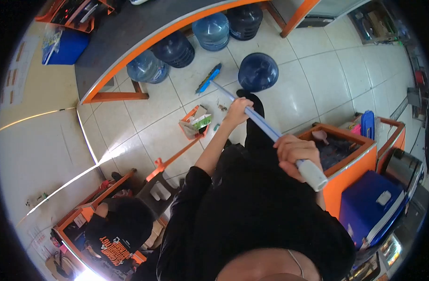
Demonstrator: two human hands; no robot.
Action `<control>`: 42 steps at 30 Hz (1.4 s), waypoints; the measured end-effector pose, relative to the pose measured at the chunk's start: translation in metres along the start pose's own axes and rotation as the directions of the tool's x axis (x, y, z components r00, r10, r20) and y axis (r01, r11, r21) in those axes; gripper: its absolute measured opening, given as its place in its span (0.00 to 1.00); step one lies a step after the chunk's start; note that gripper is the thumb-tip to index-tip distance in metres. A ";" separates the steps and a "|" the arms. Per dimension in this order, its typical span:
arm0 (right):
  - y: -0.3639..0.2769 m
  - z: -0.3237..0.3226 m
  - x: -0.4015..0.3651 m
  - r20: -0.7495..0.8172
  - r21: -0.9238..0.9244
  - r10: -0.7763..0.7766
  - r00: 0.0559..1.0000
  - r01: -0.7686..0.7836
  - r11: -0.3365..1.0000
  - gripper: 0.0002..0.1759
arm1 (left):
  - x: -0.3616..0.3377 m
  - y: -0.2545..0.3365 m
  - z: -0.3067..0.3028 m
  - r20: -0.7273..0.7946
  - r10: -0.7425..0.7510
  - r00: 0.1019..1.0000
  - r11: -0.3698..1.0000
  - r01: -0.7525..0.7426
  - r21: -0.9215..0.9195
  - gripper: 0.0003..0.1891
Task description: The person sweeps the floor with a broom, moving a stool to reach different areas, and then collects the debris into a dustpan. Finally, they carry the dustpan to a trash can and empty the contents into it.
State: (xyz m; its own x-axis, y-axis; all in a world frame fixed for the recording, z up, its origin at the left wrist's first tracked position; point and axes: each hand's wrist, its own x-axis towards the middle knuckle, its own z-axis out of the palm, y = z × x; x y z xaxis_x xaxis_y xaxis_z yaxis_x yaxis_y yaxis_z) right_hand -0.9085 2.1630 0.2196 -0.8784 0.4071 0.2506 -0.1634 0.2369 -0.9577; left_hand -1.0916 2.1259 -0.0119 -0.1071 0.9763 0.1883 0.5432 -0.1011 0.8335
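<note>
A broom (266,125) with a pale blue-white handle runs from my chest down to the tiled floor. Its blue head (209,78) with dark bristles rests near the water jugs. My left hand (238,111) wraps around the handle partway down. Higher up, close to the white end cap, my right hand (299,154) grips the same handle. On the floor to the left of my feet sits an orange dustpan (196,122) with a long handle, holding some green and white litter. A small pile of debris (222,107) lies between the dustpan and my foot.
Several blue water jugs (210,32) stand along and under a dark, orange-edged table (130,28). Another jug (258,71) is by my foot. At right are an orange cabinet (348,164) and a blue cooler box (371,201). A black shirt (118,229) with orange lettering shows at lower left.
</note>
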 end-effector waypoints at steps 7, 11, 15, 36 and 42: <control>0.028 -0.071 0.086 0.306 0.070 -0.012 0.952 -0.010 0.997 0.11 | 0.057 -0.021 0.000 -0.148 -0.166 0.975 0.985 0.158 -0.067 0.08; 0.032 -0.082 0.117 0.265 0.112 0.002 0.964 -0.033 0.993 0.10 | 0.075 -0.031 -0.001 -0.242 -0.270 0.932 0.961 0.243 -0.134 0.09; 0.036 -0.081 0.149 0.252 0.118 -0.038 0.967 0.009 0.993 0.11 | 0.087 -0.043 -0.014 -0.223 -0.253 0.942 0.967 0.236 -0.098 0.09; 0.054 -0.083 0.203 0.415 0.250 -0.223 0.882 0.125 0.960 0.09 | 0.102 -0.049 -0.041 -0.217 -0.204 0.955 0.956 0.146 -0.254 0.13; 0.063 -0.086 0.210 0.432 0.306 -0.291 0.854 0.164 0.938 0.09 | 0.108 -0.051 -0.040 -0.229 -0.214 0.950 0.960 0.162 -0.227 0.15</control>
State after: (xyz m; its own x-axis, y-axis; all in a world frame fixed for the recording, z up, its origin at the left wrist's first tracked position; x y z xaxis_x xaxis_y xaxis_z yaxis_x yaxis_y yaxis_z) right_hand -1.0649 2.3395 0.2243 -0.8965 -0.1027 0.4310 -0.4350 0.0193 -0.9002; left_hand -1.1639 2.2285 -0.0140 -0.4084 0.9050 0.1192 0.3149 0.0171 0.9490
